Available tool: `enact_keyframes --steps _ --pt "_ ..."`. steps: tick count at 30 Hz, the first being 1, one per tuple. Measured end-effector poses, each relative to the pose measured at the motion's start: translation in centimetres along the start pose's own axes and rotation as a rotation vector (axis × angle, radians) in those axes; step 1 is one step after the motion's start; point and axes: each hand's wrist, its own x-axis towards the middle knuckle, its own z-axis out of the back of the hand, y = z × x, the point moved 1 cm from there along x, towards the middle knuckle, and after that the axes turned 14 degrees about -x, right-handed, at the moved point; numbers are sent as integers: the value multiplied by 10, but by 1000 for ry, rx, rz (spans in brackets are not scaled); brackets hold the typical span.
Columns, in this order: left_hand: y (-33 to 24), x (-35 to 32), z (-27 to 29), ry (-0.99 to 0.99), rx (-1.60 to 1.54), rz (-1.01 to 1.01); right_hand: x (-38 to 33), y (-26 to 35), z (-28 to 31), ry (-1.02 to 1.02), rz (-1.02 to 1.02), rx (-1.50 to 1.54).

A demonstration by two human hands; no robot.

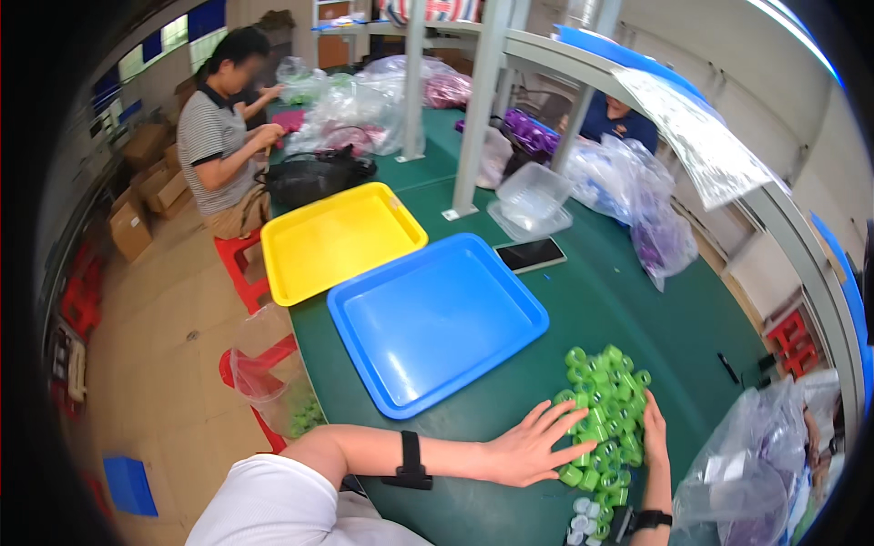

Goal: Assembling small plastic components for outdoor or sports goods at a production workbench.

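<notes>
A pile of small bright green plastic caps (604,400) lies on the green tabletop at the right front. My left hand (539,446) rests against the pile's left side, fingers spread over the nearest caps. Along the right side of the pile stands my right hand (654,432), its fingers stretched upward and touching the caps at the edge. Neither hand grips anything that I can see. Several small whitish pieces (581,523) lie at the near end of the pile, beside my right wrist.
A blue tray (437,323) and a yellow tray (344,238) lie left of the pile. Beyond are a phone (531,256), clear plastic containers (533,196) and metal shelf posts (473,118). Plastic bags (737,473) stand at right. A person in stripes (218,136) works far left.
</notes>
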Motion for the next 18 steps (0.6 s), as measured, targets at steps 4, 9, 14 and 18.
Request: enact_keyframes --steps 4,9,14,18 --pt "-1 -1 -16 193 142 -336 2 38 1 -79 61 -235" --pt "17 9 -27 198 192 -347 -57 101 47 -379 21 -593" --pt "40 14 -39 153 264 -281 -188 154 48 -231 -271 -693" --pt "35 11 -36 143 319 -273 -243 134 -2 -33 -280 -962"
